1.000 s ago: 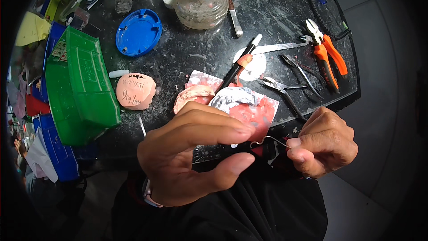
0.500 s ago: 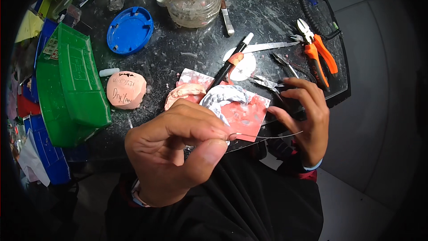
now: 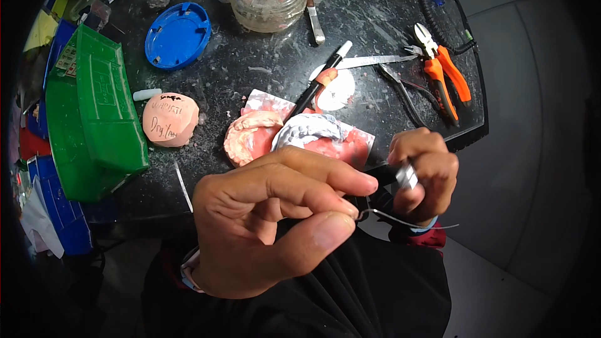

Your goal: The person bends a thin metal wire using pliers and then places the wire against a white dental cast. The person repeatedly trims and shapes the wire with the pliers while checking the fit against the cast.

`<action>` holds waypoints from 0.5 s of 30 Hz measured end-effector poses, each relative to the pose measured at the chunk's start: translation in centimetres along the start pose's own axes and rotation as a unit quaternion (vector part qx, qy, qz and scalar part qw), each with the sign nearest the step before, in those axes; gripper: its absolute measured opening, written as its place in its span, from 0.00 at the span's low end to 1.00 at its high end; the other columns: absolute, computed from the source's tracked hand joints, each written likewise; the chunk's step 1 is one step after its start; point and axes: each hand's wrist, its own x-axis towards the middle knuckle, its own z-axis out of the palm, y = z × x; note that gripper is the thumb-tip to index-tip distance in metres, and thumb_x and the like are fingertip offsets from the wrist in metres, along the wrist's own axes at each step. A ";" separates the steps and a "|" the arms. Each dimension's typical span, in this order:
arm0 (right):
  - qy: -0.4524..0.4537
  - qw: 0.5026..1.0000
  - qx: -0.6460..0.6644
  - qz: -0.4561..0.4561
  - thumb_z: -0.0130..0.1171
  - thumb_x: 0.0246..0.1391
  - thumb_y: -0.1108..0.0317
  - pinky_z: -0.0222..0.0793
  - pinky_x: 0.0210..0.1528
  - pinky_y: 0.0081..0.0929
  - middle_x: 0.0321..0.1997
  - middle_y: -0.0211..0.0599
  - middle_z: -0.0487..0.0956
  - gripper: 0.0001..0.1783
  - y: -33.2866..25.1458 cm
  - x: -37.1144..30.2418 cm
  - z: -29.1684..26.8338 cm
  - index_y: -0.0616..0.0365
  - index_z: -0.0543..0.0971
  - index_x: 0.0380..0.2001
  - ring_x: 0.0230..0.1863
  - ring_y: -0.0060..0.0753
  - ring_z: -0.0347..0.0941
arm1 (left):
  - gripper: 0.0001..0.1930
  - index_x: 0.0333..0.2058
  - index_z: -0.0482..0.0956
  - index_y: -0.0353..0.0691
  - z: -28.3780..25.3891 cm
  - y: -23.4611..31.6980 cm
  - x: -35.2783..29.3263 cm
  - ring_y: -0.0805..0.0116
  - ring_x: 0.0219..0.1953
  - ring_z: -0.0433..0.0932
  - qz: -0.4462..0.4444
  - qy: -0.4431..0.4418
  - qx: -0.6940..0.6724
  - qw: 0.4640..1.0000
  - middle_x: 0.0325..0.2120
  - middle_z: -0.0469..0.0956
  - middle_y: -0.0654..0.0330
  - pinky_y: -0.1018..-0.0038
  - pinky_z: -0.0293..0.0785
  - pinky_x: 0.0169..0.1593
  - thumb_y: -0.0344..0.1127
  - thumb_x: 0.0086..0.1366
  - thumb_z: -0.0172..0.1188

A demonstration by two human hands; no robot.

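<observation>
My left hand [image 3: 275, 213] pinches one end of a thin bent wire [image 3: 410, 220] between thumb and fingertips, above the table's front edge. The wire has a small curl near the fingers, and its long free end points right. To the right, my right hand [image 3: 435, 172] is closed round a small pair of pliers [image 3: 407, 176]; their metal jaws are blurred and the handles are hidden in the fist. Beyond my left hand a pink dental cast [image 3: 236, 143] and a whitish dental cast [image 3: 307, 129] rest on a red-and-white sheet [image 3: 357, 145].
Orange-handled cutters [image 3: 442, 74], dark-handled pliers [image 3: 404, 92] and a black marker [image 3: 311, 92] lie behind the casts. At left are a green bin [image 3: 103, 112], a round pink plaster block [image 3: 169, 120] and a blue lid [image 3: 178, 36]. A glass burner [image 3: 269, 3] stands at the back.
My right hand has taken up the small pliers from the table and drawn them nearer. My left hand, with the wire, has moved right and slightly toward me.
</observation>
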 end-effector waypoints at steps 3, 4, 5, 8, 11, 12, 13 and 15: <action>-0.054 0.996 -0.020 -0.073 0.66 0.38 0.55 0.65 0.20 0.24 0.22 0.42 0.71 0.25 -0.2 1.2 -0.2 0.61 0.64 0.14 0.21 0.33 0.70 | 0.08 0.23 0.71 0.34 0.8 -0.1 -0.1 0.58 0.40 0.76 0.011 0.002 -0.015 1.000 0.33 0.74 0.47 0.66 0.78 0.43 0.32 0.51 0.61; -0.054 0.996 -0.022 -0.073 0.66 0.38 0.55 0.65 0.20 0.24 0.22 0.42 0.71 0.25 -0.3 1.5 0.0 0.61 0.64 0.14 0.21 0.33 0.70 | 0.09 0.22 0.72 0.34 1.1 0.1 -0.2 0.57 0.40 0.76 0.005 0.005 -0.025 1.000 0.33 0.73 0.47 0.66 0.78 0.43 0.32 0.51 0.61; -0.073 0.994 0.010 -0.076 0.65 0.39 0.56 0.66 0.21 0.24 0.23 0.42 0.71 0.24 -0.3 1.8 0.2 0.63 0.65 0.14 0.22 0.33 0.71 | 0.09 0.22 0.72 0.34 1.3 0.1 -0.2 0.57 0.40 0.76 -0.001 0.007 -0.035 0.999 0.32 0.72 0.48 0.66 0.77 0.43 0.32 0.51 0.62; -0.103 0.991 0.059 -0.054 0.62 0.43 0.58 0.68 0.23 0.25 0.25 0.43 0.73 0.21 -0.2 1.6 0.3 0.66 0.68 0.15 0.23 0.35 0.73 | 0.09 0.21 0.72 0.34 1.0 -0.1 -0.5 0.57 0.39 0.76 0.005 -0.003 -0.017 1.000 0.31 0.72 0.49 0.66 0.77 0.43 0.33 0.50 0.62; -0.126 0.989 0.048 -0.062 0.62 0.44 0.58 0.69 0.23 0.25 0.25 0.45 0.74 0.21 -0.3 1.8 0.1 0.67 0.69 0.16 0.24 0.35 0.73 | 0.10 0.20 0.72 0.35 0.6 0.0 -0.5 0.57 0.37 0.77 0.009 -0.027 0.018 0.999 0.30 0.72 0.50 0.66 0.76 0.43 0.33 0.50 0.63; -0.130 0.988 0.054 -0.062 0.62 0.44 0.58 0.69 0.23 0.25 0.26 0.45 0.74 0.21 -0.2 1.7 0.2 0.67 0.70 0.16 0.24 0.35 0.73 | 0.10 0.20 0.72 0.35 0.5 -0.1 -0.6 0.58 0.37 0.77 0.011 -0.031 0.030 0.999 0.30 0.72 0.50 0.66 0.76 0.43 0.33 0.50 0.63; -0.133 0.987 0.061 -0.063 0.62 0.44 0.58 0.69 0.24 0.25 0.26 0.45 0.74 0.21 -0.2 1.7 0.2 0.67 0.70 0.16 0.24 0.35 0.73 | 0.10 0.20 0.72 0.35 0.5 -0.1 -0.7 0.58 0.35 0.77 0.014 -0.029 0.034 0.999 0.29 0.73 0.50 0.66 0.76 0.42 0.33 0.50 0.63; -0.139 0.986 0.070 -0.059 0.62 0.43 0.58 0.69 0.23 0.25 0.25 0.45 0.74 0.21 -0.2 1.6 0.2 0.67 0.70 0.16 0.23 0.35 0.73 | 0.10 0.20 0.72 0.35 0.5 -0.2 -0.7 0.59 0.34 0.78 0.016 -0.027 0.039 0.999 0.29 0.73 0.50 0.67 0.76 0.41 0.33 0.50 0.63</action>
